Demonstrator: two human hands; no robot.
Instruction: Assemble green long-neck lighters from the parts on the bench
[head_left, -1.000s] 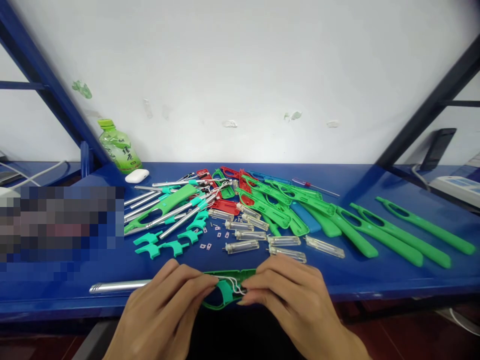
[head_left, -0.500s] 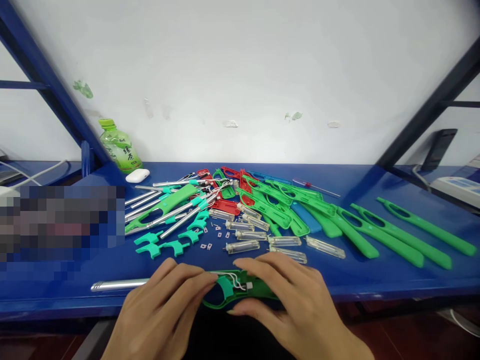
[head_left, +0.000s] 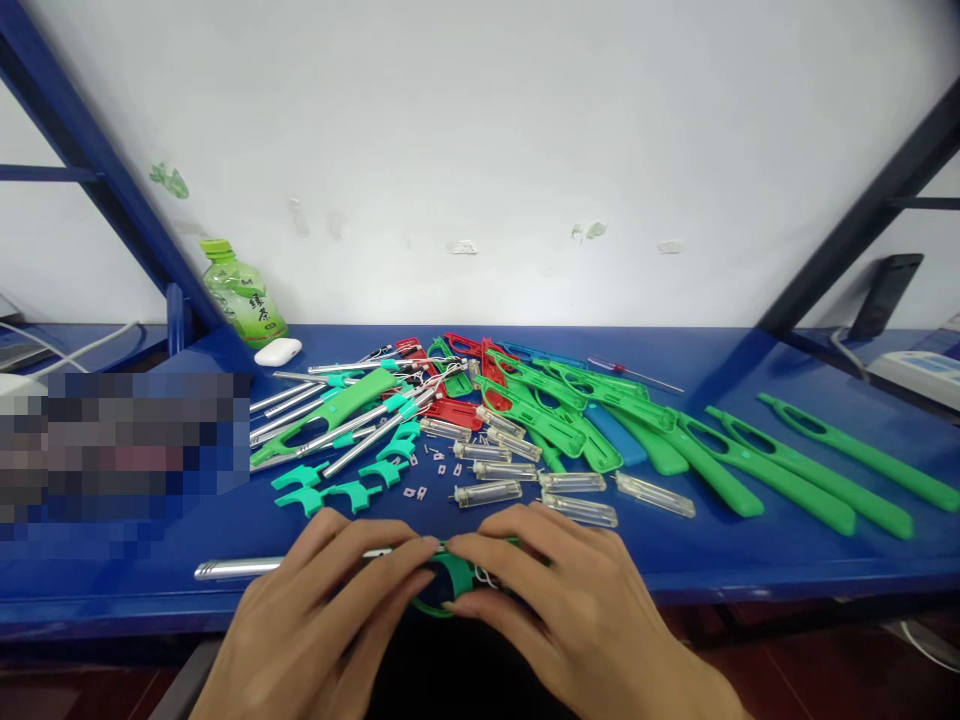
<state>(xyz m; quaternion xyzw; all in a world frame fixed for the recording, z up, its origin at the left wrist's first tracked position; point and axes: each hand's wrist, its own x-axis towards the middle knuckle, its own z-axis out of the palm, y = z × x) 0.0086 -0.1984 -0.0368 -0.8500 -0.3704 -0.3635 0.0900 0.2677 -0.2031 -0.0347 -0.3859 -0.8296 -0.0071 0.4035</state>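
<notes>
2 hands on the work, and you've got them close together at the near edge of the blue table (head_left: 720,570). Your left hand (head_left: 330,610) is curled, thumb and fingers clamped on the left part of a green casing (head_left: 433,608). Your right hand (head_left: 562,600) arches over the same casing, index finger on the far side and thumb on the near side, closed on it around the teal trigger piece (head_left: 459,574). White wires (head_left: 486,577) peek out beneath your right fingers, and a silver tube (head_left: 236,568) sticks out left past your left hand, lying along the near edge.

Over to the writing: the green bottle (head_left: 244,300), far left, shows 2 large dark characters, 绿茶; its finer print is too small to read. The white case (head_left: 277,351) sits just beside it, on the near side.

Now the edges: your wrists are on the near side of the table's rim, with the casing right by that rim. Just past your left knuckles come loose teal pieces (head_left: 352,494); past your right knuckles, clear tanks (head_left: 579,509). Small pale clips (head_left: 421,492) lie between those 2 groups. More silver tubes (head_left: 330,435) stack up left, red casings (head_left: 454,412) sit mid-table, and long green casings (head_left: 862,455) fan out right. A wall (head_left: 487,150) bounds the far edge.
</notes>
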